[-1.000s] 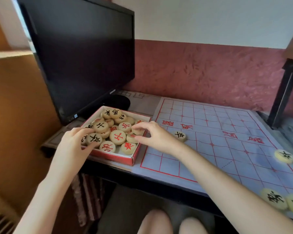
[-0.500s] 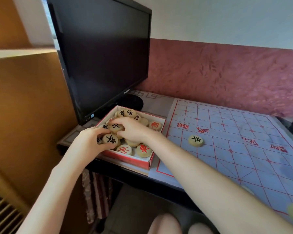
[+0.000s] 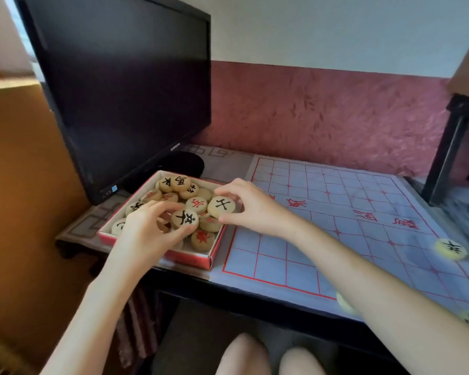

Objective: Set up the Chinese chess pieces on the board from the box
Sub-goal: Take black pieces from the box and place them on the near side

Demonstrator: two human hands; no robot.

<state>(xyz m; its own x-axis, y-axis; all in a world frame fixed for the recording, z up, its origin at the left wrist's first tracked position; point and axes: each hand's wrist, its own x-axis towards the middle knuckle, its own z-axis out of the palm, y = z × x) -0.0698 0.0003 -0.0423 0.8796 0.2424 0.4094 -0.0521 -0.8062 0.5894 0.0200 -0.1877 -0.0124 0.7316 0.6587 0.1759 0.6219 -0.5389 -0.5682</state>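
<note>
A red cardboard box (image 3: 157, 251) at the table's left holds several round wooden chess pieces with red or black characters. My left hand (image 3: 144, 231) pinches a black-marked piece (image 3: 185, 218) above the box. My right hand (image 3: 251, 208) grips another black-marked piece (image 3: 222, 206) at the box's right side. The pale blue paper board (image 3: 336, 220) with red lines lies to the right. One black-marked piece (image 3: 451, 249) sits on the board's right part. Two blurred pieces (image 3: 345, 304) lie near its front edge.
A large black monitor (image 3: 125, 82) on a round foot stands right behind the box. A dark red wall runs along the back. A black stand leg (image 3: 444, 150) rises at the far right. My knees show below the table's front edge.
My right hand has come back from the middle of the box to its right side with a piece in its fingers. My left hand has lifted a black-marked piece. The camera swung right.
</note>
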